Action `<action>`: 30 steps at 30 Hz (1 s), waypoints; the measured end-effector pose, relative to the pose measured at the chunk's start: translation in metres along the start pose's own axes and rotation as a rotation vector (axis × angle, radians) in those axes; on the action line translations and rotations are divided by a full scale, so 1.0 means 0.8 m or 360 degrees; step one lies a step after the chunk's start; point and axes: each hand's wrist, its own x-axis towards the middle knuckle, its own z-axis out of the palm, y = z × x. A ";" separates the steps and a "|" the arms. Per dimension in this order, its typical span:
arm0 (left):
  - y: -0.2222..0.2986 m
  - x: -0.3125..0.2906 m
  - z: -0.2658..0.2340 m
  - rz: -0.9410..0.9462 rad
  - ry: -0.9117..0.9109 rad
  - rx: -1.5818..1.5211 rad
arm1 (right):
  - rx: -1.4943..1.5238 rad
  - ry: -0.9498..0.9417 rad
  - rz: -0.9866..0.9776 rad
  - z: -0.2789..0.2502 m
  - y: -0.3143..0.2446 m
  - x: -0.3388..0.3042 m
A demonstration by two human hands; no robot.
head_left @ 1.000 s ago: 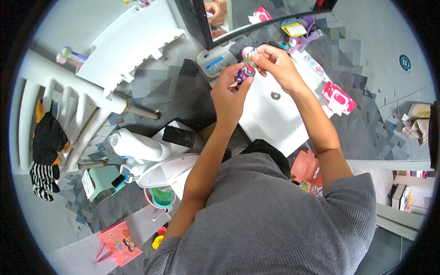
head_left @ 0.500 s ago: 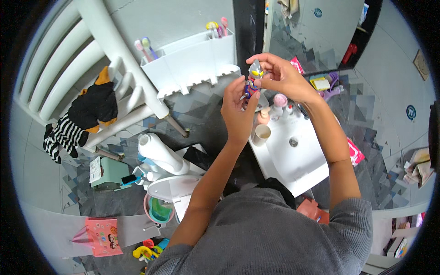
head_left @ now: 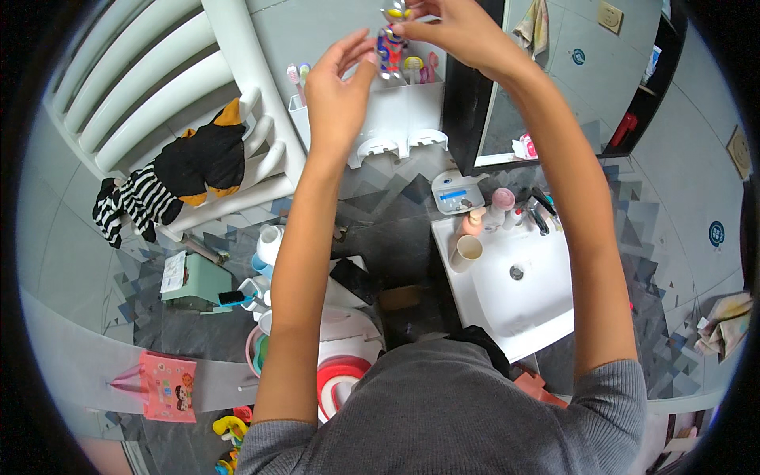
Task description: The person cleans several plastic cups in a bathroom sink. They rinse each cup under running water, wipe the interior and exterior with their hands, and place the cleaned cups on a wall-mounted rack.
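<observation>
A small toy figure point(head_left: 390, 52) with a silver head, yellow eyes and a red and blue body is held up at the top of the view. My right hand point(head_left: 463, 30) pinches it near the neck between thumb and fingers. Just left of the figure, my left hand point(head_left: 339, 89) has its fingers apart and slightly bent. Its fingertips are close to the figure's side; whether they touch it I cannot tell. Behind the figure, a white wall rack point(head_left: 408, 107) holds several toothbrushes, with a pink toothbrush point(head_left: 294, 75) at its left end.
At right, the white sink point(head_left: 514, 297) carries a beige cup point(head_left: 466, 252), a peach pump bottle point(head_left: 472, 223) and a faucet point(head_left: 542, 214). A soap tray point(head_left: 457, 192) lies beyond it. To the left, dark clothing point(head_left: 202, 162) hangs on a white towel radiator point(head_left: 162, 79). A mirror point(head_left: 546, 87) stands upper right.
Both hands have moved up and forward to the wall rack, carrying the toy figure. My left hand has loosened from around it. The view has shifted, and a red toilet seat ring now shows.
</observation>
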 end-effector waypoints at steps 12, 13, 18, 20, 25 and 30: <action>-0.004 -0.014 -0.017 -0.0406 -0.0025 -0.0200 | -0.0813 -0.0210 -0.0040 0.045 0.075 0.029; -0.003 -0.012 -0.017 -0.0418 -0.0052 -0.0173 | -0.0860 -0.0250 -0.0020 0.045 0.077 0.027; 0.006 0.002 -0.007 -0.0449 -0.0167 -0.0166 | -0.0776 -0.0004 -0.0092 0.026 0.082 0.039; 0.014 0.013 0.002 -0.0422 -0.0210 -0.0188 | -0.0920 0.0059 -0.0149 0.010 0.088 0.060; 0.006 0.031 0.013 -0.0416 -0.0276 -0.0155 | -0.1024 0.0022 0.0034 0.004 0.031 0.046; 0.000 0.031 0.029 -0.0502 -0.0324 -0.0135 | -0.1260 -0.0058 0.0023 0.002 0.070 0.044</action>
